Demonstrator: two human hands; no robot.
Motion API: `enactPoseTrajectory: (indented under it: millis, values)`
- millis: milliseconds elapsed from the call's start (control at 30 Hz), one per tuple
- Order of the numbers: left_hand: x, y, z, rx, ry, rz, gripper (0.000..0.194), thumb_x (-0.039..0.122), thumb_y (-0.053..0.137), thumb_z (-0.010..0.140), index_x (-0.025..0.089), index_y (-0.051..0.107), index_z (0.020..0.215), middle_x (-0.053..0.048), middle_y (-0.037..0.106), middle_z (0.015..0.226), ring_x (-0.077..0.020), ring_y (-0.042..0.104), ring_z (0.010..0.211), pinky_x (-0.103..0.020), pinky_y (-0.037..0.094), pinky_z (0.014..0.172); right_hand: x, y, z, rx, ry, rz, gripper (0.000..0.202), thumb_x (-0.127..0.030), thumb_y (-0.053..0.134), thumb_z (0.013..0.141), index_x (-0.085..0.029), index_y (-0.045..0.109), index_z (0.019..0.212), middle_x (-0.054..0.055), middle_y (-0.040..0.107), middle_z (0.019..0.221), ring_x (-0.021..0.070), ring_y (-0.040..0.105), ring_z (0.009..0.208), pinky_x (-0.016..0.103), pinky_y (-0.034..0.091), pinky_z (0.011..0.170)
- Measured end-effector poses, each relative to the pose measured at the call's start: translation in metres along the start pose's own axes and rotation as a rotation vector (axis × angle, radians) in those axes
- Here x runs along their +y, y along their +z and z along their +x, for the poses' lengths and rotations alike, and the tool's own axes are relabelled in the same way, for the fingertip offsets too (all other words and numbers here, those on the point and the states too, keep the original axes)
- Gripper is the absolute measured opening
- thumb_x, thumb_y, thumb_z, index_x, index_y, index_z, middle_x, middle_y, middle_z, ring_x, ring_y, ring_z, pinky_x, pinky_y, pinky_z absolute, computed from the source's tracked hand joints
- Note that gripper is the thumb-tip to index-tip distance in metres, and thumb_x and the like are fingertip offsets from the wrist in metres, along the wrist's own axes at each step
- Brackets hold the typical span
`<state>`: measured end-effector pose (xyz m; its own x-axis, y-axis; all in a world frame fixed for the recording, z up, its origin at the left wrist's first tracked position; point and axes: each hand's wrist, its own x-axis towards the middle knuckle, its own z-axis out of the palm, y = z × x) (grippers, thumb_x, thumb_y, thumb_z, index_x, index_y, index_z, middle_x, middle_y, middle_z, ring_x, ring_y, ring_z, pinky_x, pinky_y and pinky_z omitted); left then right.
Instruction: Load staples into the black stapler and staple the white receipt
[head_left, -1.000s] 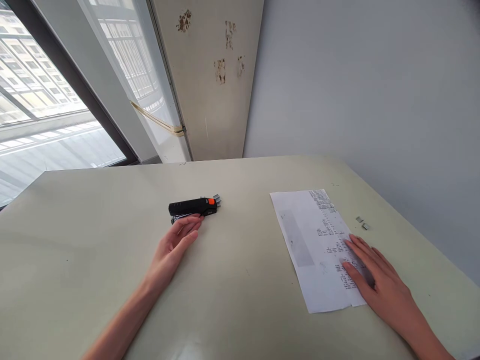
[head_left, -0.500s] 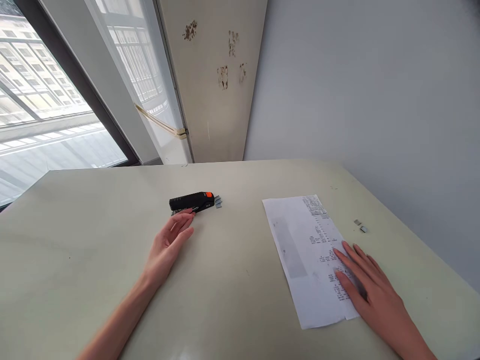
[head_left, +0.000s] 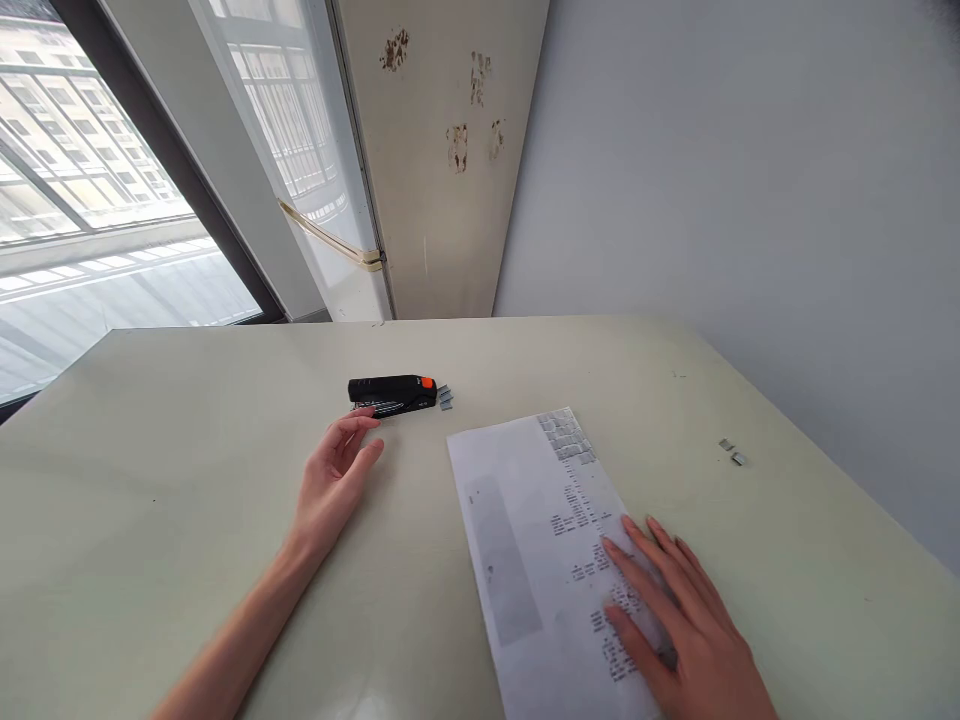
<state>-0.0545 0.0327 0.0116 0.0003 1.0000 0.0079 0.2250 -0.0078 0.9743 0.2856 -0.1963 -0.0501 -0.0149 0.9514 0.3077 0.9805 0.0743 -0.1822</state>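
Flat on the table lies a white printed sheet of paper (head_left: 517, 560), with grey blocks and rows of small print. My right hand (head_left: 686, 620) rests on its right side, fingers spread and holding nothing. Near the middle of the table sits a black stapler (head_left: 391, 394) with an orange patch at its right end. My left hand (head_left: 337, 465) is just in front of the stapler, fingers loosely curled and apart, the fingertips close to its lower edge. Whether they touch it I cannot tell. Several small staple strips (head_left: 445, 398) lie against the stapler's right end.
Two more staple pieces (head_left: 733, 453) lie toward the right on the pale table (head_left: 187, 430). Behind the table stand a cabinet (head_left: 442, 220) with worn brown patches and a grey wall (head_left: 712, 170). A window (head_left: 90, 180) is at the left.
My right hand has slid the paper left and toward me, so its near edge now runs out of view. The stapler has turned slightly. My left hand stays beside it.
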Motion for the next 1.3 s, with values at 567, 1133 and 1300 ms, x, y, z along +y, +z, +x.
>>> enactPoseTrajectory:
  millis: [567,1133,1300]
  values:
    - [-0.016,-0.032,0.002,-0.366,0.456,0.594,0.045,0.057,0.067,0.093,0.030,0.065,0.128,-0.008,0.065,0.143,-0.0322,0.056,0.140,-0.051,0.043,0.121,-0.106,0.032,0.029,0.086,-0.263,0.265,0.068,-0.062,0.064,0.095,-0.030,0.055,0.155,0.017,0.061,0.144,0.0470,0.056,0.136,0.077,0.048,0.108]
    - [-0.027,-0.064,0.004,-0.147,0.441,0.679,0.032,0.054,0.061,0.098,0.031,0.069,0.118,-0.004,0.072,0.129,-0.0287,0.065,0.124,-0.043,0.048,0.112,-0.071,0.019,0.162,-0.252,0.133,1.045,0.026,-0.042,0.054,0.104,-0.024,0.073,0.105,0.006,0.075,0.102,0.0188,0.071,0.081,0.035,0.061,0.079]
    - [-0.024,-0.063,0.001,-0.090,0.445,0.679,0.024,0.049,0.058,0.100,0.031,0.071,0.110,-0.001,0.075,0.121,-0.0267,0.067,0.117,-0.038,0.050,0.106,-0.067,0.024,0.173,-0.187,0.322,1.164,0.029,-0.050,0.060,0.101,-0.023,0.072,0.101,0.003,0.072,0.088,0.0150,0.065,0.069,0.031,0.058,0.071]
